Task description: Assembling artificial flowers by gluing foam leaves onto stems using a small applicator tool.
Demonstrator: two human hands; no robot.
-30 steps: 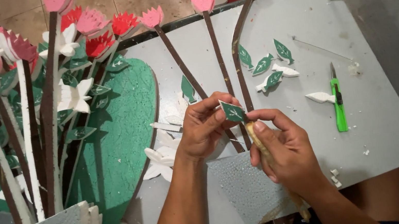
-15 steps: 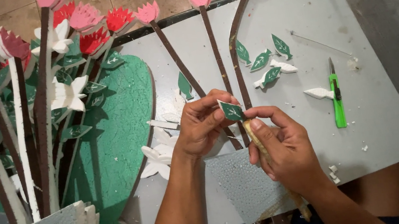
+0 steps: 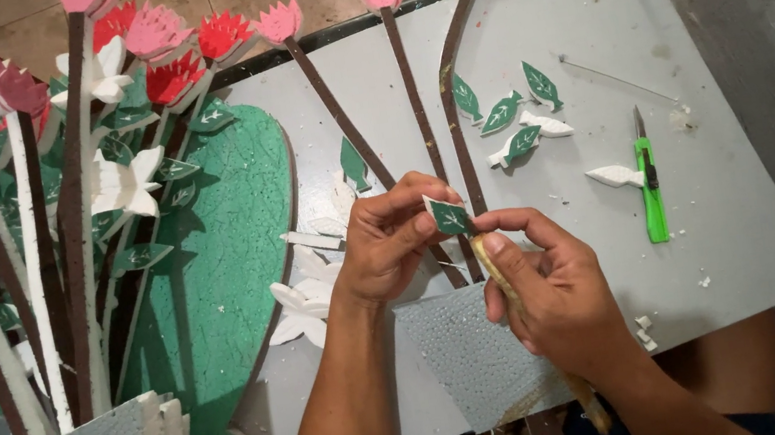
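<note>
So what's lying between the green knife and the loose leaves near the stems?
In the head view, one white leaf cutout lies between the green knife and the leaves; otherwise bare board.

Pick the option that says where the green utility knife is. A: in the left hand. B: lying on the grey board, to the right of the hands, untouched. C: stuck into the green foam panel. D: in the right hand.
B: the green utility knife lies flat on the grey board, apart from both hands; the left hand pinches a small green leaf, and the right hand grips a yellowish stick.
</note>
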